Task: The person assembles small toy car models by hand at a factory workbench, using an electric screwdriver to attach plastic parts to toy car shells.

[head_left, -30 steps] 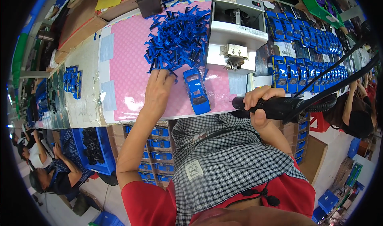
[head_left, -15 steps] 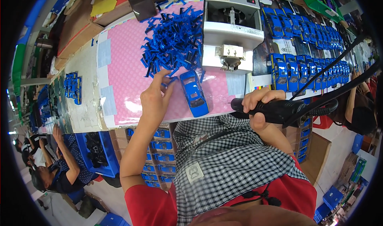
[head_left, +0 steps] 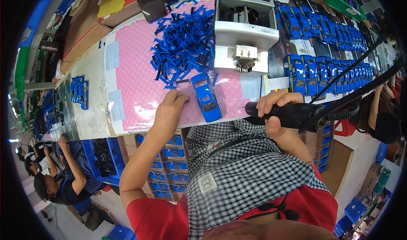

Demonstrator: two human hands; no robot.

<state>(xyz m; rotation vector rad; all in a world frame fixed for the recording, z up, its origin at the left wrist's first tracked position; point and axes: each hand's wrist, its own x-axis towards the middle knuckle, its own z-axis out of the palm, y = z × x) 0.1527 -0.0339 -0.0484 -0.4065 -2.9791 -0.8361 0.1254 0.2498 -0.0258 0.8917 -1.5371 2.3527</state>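
Observation:
A blue toy car (head_left: 206, 97) lies on the pink mat in front of me, its front and rear running far to near. Left of it, my left hand (head_left: 170, 108) is closed, thumb and fingers pinched on a small blue plastic part (head_left: 187, 101) that barely shows. Beyond that hand spreads a heap of small blue plastic parts (head_left: 182, 45), with a few strays at its near edge. To the right, my right hand (head_left: 277, 106) is wrapped round a black electric screwdriver (head_left: 296, 116), its tip pointing left, apart from the car.
A grey metal machine (head_left: 246, 38) stands right of the heap. Rows of blue toy cars (head_left: 311, 75) line the right side; a few more (head_left: 79, 92) stand at left. A thick black cable (head_left: 360, 91) crosses at right. Stacked trays of cars (head_left: 174, 166) sit below the table edge.
My left hand has drawn back from the heap toward me, its fingers closing on a small blue part. My right hand and the screwdriver stay in place.

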